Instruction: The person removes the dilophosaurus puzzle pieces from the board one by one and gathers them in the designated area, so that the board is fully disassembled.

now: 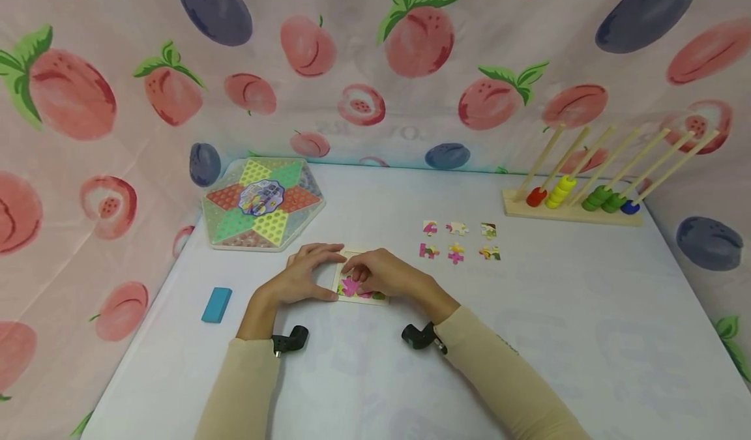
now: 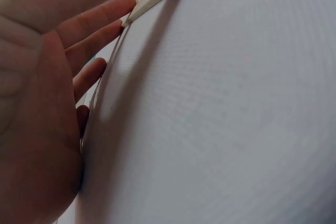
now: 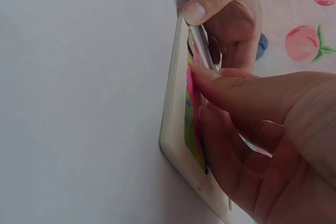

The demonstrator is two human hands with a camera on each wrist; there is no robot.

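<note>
A small wooden jigsaw board [image 1: 364, 300] with a pale rim lies on the white table. Pink and green jigsaw pieces [image 1: 350, 287] fill its near side. My left hand [image 1: 299, 277] holds the board by its left side, thumb at the near corner and index finger at the far edge. Over the board, my right hand [image 1: 384, 274] has its fingers bent and pinches a pink jigsaw piece [image 3: 191, 85] low against the inside. The fingers hide much of that piece and the board's middle. In the left wrist view only a bit of the board's rim [image 2: 157, 1] shows.
Several loose jigsaw pieces [image 1: 456, 229] lie in two rows to the right. A Chinese checkers box [image 1: 229, 199] sits at the back left, a blue block [image 1: 216, 305] at the left. A wooden bead stand [image 1: 572, 213] with upright rods is at the back right.
</note>
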